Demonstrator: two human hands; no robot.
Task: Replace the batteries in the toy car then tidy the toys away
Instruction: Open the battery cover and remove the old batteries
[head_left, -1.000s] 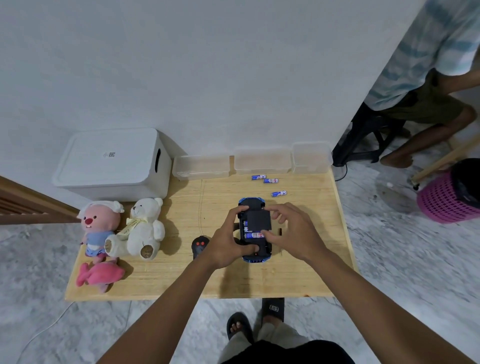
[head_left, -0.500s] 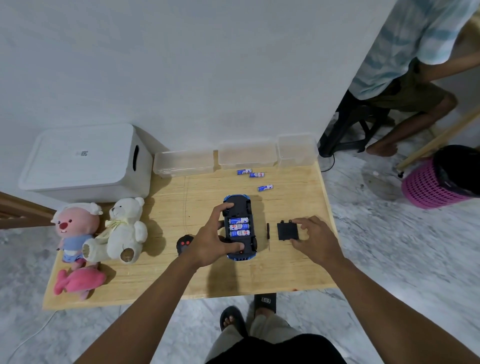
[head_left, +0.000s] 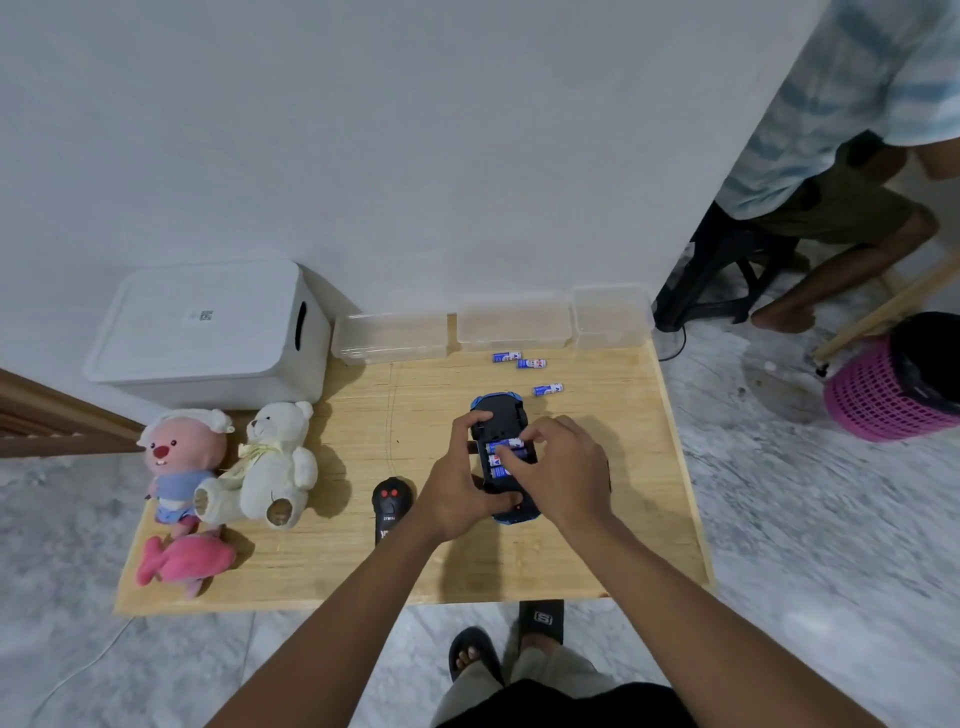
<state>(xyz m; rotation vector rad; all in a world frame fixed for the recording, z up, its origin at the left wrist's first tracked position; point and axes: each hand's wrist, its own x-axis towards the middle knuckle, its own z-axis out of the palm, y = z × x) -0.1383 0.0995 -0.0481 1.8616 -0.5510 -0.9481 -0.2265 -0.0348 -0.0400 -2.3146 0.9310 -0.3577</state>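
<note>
Steadying the upturned toy car (head_left: 496, 408) near the middle of the table (head_left: 597, 545) with the left hand (head_left: 452, 488), fingers curled round its body, to let the bent fingertips of the right hand (head_left: 566, 467) pinch, apparently, a battery (head_left: 501, 446) out of the open bay.

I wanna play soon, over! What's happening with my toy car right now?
Left hand grips upturned toy car. Right hand at batteries in open compartment, grip unclear. Three loose batteries behind, nothing blocking.
</note>
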